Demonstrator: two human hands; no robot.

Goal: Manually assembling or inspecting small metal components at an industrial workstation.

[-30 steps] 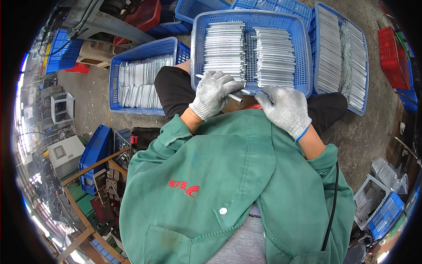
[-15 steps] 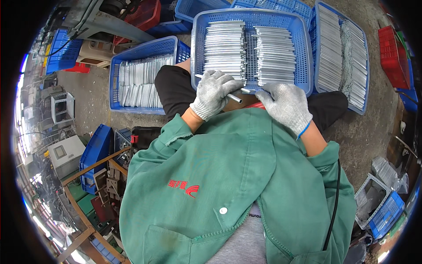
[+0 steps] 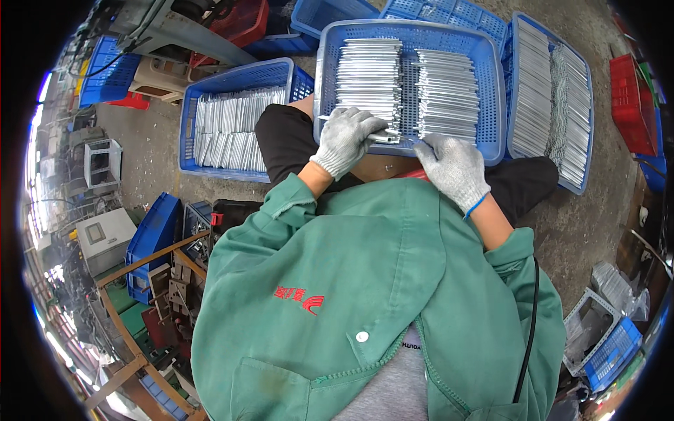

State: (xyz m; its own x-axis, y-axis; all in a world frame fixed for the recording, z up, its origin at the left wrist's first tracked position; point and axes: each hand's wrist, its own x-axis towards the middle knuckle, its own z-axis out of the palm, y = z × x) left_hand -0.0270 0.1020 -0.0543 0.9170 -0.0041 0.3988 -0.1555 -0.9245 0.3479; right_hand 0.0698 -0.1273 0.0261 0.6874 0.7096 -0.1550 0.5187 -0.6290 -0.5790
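Carefully, with our left hand (image 3: 344, 140) curled closed around a metal tube (image 3: 381, 138) by the blue basket's (image 3: 492, 98) near rim, we should hold it steady; our right hand (image 3: 454, 168) bends close by, whether gripping anything we cannot tell.

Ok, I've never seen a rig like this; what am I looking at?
No robot here: a fisheye camera worn on a person's head looks down at their left hand and right hand, both gloved; the lens bends straight edges. The left hand holds at least one thin metal rod. Whether the right hand grips anything is hard to tell. In front, a blue basket holds two rows of silvery rods; the left basket and right basket hold similar pieces.
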